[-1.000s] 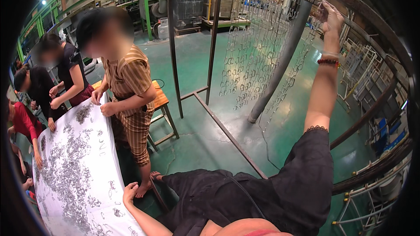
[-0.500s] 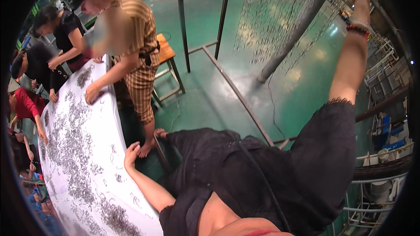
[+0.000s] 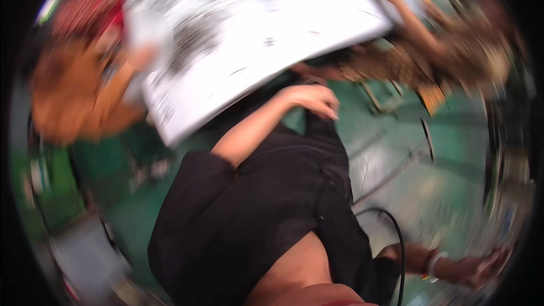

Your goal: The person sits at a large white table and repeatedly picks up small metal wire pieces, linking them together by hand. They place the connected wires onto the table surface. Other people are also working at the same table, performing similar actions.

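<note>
My left hand (image 3: 314,100) is held in front of my dark clothing, just off the near edge of the white-topped table (image 3: 218,95). Its fingers are bent loosely, apart from one another, and nothing shows in them. My right hand (image 3: 487,269), with a pale bracelet (image 3: 434,265) at its wrist, reaches out low at the right. Its fingers are stretched and smeared by motion, and I see nothing in them. Many small dark pieces (image 3: 195,39) lie scattered over the tabletop, too blurred to name.
A person in orange-brown (image 3: 73,90) is at the table's left end; a person in striped clothing (image 3: 464,59) leans over its right side. A wooden stool (image 3: 433,100), a metal floor bar (image 3: 391,174) and a black cable (image 3: 398,232) are to the right.
My view has swung left, so the table now spans the upper part. My right hand has come down from its raised position at the upper right. My left hand is now before my body.
</note>
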The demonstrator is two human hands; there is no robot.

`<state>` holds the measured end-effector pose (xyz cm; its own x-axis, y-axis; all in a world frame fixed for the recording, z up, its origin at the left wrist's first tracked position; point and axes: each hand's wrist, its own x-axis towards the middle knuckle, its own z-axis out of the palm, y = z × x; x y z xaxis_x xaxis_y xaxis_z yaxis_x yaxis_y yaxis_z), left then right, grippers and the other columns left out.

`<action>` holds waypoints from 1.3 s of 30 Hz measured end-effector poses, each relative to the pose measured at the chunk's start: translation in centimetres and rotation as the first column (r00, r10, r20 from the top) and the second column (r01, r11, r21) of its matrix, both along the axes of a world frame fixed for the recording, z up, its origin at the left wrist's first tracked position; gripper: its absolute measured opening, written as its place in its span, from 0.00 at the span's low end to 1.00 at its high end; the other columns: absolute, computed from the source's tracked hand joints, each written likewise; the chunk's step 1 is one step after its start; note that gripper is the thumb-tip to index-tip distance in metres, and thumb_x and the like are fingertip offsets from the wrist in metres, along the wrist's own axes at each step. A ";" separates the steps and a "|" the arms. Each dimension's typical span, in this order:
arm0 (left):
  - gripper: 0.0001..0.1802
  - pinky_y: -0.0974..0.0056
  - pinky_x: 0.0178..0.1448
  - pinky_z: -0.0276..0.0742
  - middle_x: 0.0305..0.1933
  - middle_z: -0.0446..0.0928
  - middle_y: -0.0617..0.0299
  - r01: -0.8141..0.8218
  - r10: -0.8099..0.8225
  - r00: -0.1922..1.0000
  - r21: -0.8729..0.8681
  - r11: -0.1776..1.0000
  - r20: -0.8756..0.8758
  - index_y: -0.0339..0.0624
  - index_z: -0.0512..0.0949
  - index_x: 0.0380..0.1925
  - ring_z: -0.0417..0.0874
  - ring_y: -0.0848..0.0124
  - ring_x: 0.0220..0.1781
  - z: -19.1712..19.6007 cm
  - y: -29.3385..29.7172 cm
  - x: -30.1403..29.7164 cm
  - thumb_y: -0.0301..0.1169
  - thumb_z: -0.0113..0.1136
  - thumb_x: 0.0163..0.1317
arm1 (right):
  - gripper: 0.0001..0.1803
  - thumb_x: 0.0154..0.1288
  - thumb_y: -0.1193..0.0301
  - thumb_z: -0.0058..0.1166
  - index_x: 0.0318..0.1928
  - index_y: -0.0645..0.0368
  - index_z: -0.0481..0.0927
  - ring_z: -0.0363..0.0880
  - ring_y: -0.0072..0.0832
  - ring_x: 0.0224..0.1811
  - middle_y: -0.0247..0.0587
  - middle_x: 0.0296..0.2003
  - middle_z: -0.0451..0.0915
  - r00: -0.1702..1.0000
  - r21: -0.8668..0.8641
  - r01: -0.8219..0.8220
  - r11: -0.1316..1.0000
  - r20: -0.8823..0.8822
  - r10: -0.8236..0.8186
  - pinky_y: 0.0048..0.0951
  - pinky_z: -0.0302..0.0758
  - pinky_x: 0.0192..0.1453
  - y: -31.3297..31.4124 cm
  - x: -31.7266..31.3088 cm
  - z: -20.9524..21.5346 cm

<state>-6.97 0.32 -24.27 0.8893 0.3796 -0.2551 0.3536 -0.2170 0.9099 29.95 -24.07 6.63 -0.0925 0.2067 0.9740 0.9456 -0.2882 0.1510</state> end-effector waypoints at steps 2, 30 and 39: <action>0.18 0.64 0.35 0.74 0.27 0.80 0.60 -0.202 0.211 0.977 0.155 0.967 -0.041 0.40 0.80 0.30 0.81 0.70 0.31 2.7 -2.3 -3.2 0.45 0.64 0.55 | 0.11 0.64 0.72 0.54 0.40 0.70 0.81 0.79 0.28 0.35 0.43 0.43 0.82 0.747 0.049 -0.517 0.854 -0.462 0.479 0.24 0.77 0.39 7.3 -2.3 -3.8; 0.14 0.58 0.51 0.73 0.39 0.76 0.51 -0.969 0.953 -0.028 0.227 -0.100 0.303 0.38 0.74 0.43 0.78 0.62 0.45 0.1 -1.1 -24.1 0.34 0.47 0.64 | 0.09 0.62 0.83 0.53 0.42 0.67 0.81 0.76 0.22 0.45 0.39 0.41 0.79 0.276 -0.299 -0.952 0.063 -0.751 0.600 0.20 0.74 0.48 30.2 -23.8 -11.2; 0.21 0.48 0.48 0.73 0.47 0.76 0.46 -0.776 0.896 0.357 0.618 0.127 0.264 0.36 0.75 0.45 0.78 0.55 0.49 -3.7 3.2 -16.5 0.43 0.49 0.62 | 0.11 0.60 0.74 0.55 0.43 0.64 0.80 0.80 0.26 0.29 0.47 0.31 0.81 0.475 -0.510 -0.849 -0.134 -0.850 0.226 0.26 0.74 0.36 29.7 -26.0 -22.8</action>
<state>-23.51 3.56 -27.95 -0.1092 0.9536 0.2806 0.7675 -0.0985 0.6335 3.90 5.62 -16.17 -0.4430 0.8912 0.0979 0.6596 0.3979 -0.6376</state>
